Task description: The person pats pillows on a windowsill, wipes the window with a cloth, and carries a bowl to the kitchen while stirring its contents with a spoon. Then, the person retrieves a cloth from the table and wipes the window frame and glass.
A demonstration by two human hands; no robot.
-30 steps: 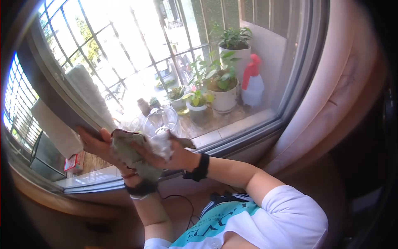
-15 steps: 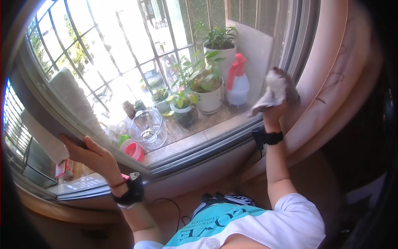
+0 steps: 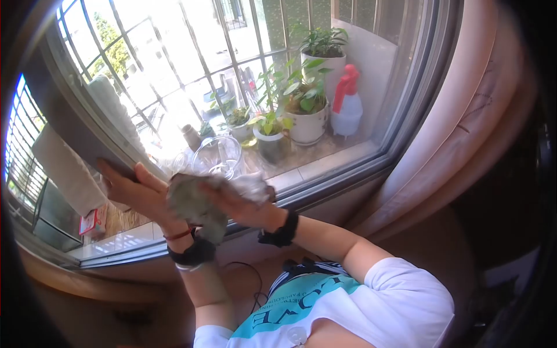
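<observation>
A crumpled grey-white cloth (image 3: 197,200) is spread under my right hand (image 3: 243,206), which presses it near the lower part of the window glass; the cloth is slightly blurred. My left hand (image 3: 136,188) rests on the dark upright window frame (image 3: 87,133), fingers stretched along it and thumb apart. The cloth's left edge lies just beside my left hand. Both wrists wear black bands.
Behind the glass stand potted plants (image 3: 307,116), a spray bottle with a red top (image 3: 347,104), a clear round container (image 3: 217,156) and metal bars. A pink curtain (image 3: 458,110) hangs at the right. A red-and-white box (image 3: 93,222) is at the lower left.
My right hand was at the window's right side with the cloth half a second ago and has come back left, near my left hand. My left hand stays on the frame.
</observation>
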